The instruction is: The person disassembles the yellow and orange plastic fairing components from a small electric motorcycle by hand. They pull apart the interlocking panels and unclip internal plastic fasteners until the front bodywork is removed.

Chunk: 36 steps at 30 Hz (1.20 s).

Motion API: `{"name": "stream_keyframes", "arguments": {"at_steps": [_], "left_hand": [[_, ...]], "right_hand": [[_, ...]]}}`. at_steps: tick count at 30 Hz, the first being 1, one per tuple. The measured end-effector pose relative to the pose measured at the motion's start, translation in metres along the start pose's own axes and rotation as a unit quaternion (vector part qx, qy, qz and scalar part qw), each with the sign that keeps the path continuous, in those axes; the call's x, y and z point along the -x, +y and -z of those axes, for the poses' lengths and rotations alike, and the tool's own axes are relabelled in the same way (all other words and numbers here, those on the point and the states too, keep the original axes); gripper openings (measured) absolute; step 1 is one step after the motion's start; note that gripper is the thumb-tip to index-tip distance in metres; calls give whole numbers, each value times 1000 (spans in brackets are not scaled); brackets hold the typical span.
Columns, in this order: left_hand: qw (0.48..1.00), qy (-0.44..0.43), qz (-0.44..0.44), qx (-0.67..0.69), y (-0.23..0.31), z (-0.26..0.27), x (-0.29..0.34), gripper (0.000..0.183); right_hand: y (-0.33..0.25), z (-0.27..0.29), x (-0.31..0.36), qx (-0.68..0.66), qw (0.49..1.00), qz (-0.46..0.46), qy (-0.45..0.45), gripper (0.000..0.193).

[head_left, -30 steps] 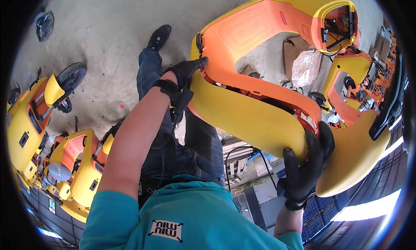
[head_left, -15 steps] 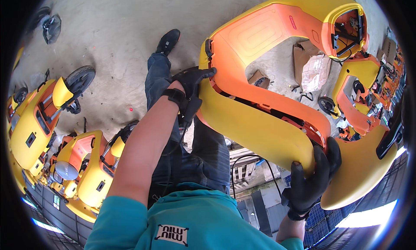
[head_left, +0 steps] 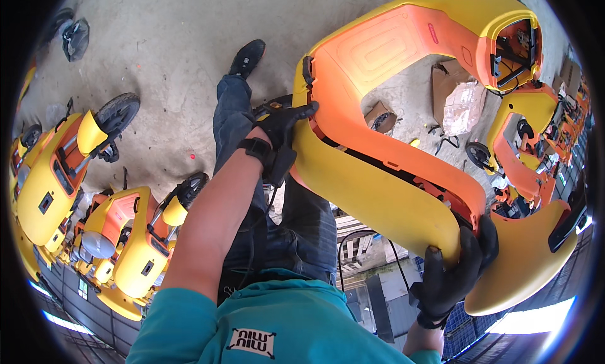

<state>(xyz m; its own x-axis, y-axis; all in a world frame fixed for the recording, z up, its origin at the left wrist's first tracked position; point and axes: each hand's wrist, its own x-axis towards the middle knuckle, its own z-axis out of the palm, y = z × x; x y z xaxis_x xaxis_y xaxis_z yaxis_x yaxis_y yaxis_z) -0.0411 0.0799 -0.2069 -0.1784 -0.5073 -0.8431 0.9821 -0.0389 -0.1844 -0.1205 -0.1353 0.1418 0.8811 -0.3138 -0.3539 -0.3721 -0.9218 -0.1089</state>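
Yellow and orange curved plastic scooter body shell point(head_left: 378, 175) is carried, left hand point(head_left: 283, 134) and right hand point(head_left: 450, 272) both clamped on its edges; next it needs a steady lowering

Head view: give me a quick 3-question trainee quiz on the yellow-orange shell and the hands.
1. True or false: both hands wear black gloves.
2. Which hand grips the yellow-and-orange body shell at its lower yellow edge? A) left hand B) right hand
3. Fill in: the shell's inner face is ____ in colour.

Key: 1 true. 2 B; the left hand holds the upper orange edge. 3 orange.
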Motion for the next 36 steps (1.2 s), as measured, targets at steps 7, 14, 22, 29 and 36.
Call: {"name": "stream_keyframes", "arguments": {"at_steps": [7, 14, 22, 29, 36], "left_hand": [[996, -70, -47, 37, -16, 20, -14, 40], [994, -76, -30, 78, -25, 23, -24, 30], [997, 25, -17, -69, -11, 6, -15, 20], [995, 37, 22, -89, -3, 1, -10, 27], [998, 20, 19, -63, -8, 1, -11, 25]], "right_hand": [[-27, 21, -22, 4, 996, -84, -4, 37], [-112, -61, -131, -77, 987, 61, -126, 32], [-83, -196, -162, 114, 865, 3, -489, 32], [-65, -225, -153, 82, 875, 24, -477, 39], [-66, -224, -151, 79, 887, 47, -452, 35]]}}
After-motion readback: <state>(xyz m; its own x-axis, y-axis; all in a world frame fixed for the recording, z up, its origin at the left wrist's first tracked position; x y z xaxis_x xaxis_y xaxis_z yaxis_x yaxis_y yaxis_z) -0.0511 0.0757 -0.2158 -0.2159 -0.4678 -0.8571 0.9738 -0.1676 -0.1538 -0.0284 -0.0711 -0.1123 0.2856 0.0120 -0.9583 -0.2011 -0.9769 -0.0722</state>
